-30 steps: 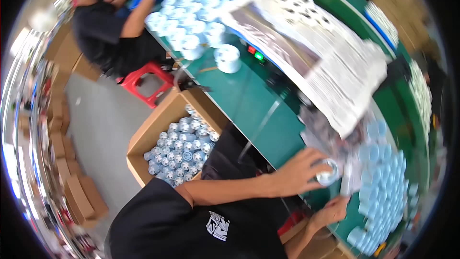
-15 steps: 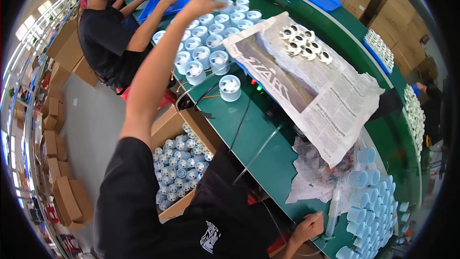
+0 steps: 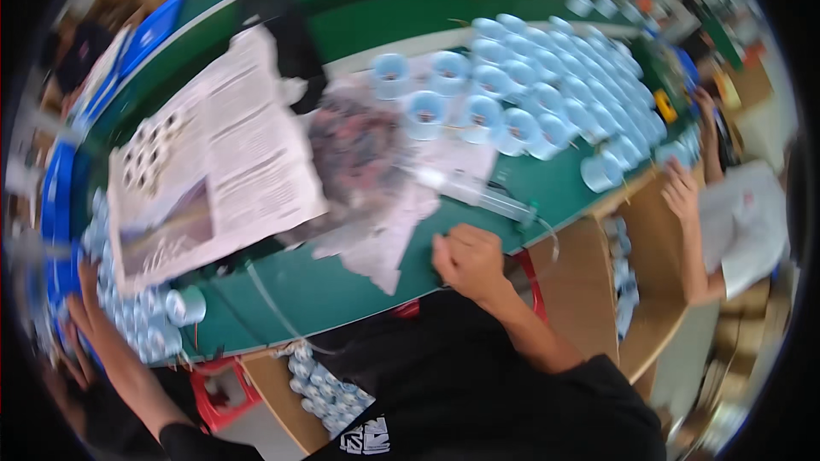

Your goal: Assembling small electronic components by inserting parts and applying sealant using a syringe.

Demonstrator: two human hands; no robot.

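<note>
At the far left, my left hand point(image 3: 90, 299) reaches in beside a cluster of light-blue cups point(image 3: 145, 324). Its fingers look stretched and apart, though the picture is smeared there, and I make out nothing held. My right hand point(image 3: 471, 261) is curled into a fist over the front of the green table point(image 3: 342, 277), with nothing showing from it. Just beyond this fist lies a clear syringe point(image 3: 487, 196) with a thin tube, on stained paper point(image 3: 367, 154). Many light-blue cups point(image 3: 483, 118) stand in rows farther right.
A newspaper sheet point(image 3: 248, 119) with small white parts point(image 3: 154, 149) on it covers the table's left middle. Cartons point(image 3: 564, 282) stand along the front edge, one holding cups point(image 3: 329, 393). Co-workers sit at both ends; a white-sleeved person's hand point(image 3: 681, 192) is at the right.
The view has swung to the right, bringing the right-hand cup rows to the middle. The cup earlier in my left hand no longer shows there. My right fist stays closed.
</note>
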